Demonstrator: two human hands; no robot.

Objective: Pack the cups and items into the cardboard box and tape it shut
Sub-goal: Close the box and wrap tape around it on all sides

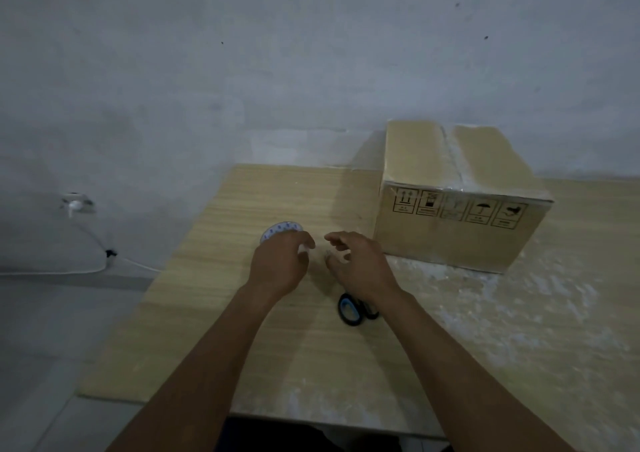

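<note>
One cardboard box (pixel 460 223) on the table (pixel 225 330), am I counting right?

Just the one, at the far right by the wall (pixel 311 71). Flaps down, a shiny strip along the top seam, five handling symbols in a row on its near face.

And the hands?

Two, both out over the table, near the box's front left corner. The left hand (pixel 280 264) is curled down over the one tape roll (pixel 277 230), white with blue print, and grips it. The roll is left of the box and apart from it.

Right hand?

The right hand (pixel 360 264) is just beside the left, not touching it. Fingers bent, thumb and forefinger parted. Something pale blurs between its fingertips; whether it pinches anything, I can't tell.

Anything else down there?

One pair of scissors (pixel 349 308), black handles with blue inside, flat on the table and partly under the right wrist. Off to the left, one socket (pixel 74 204) on the wall, with one white cable (pixel 86 268) running from it.
</note>
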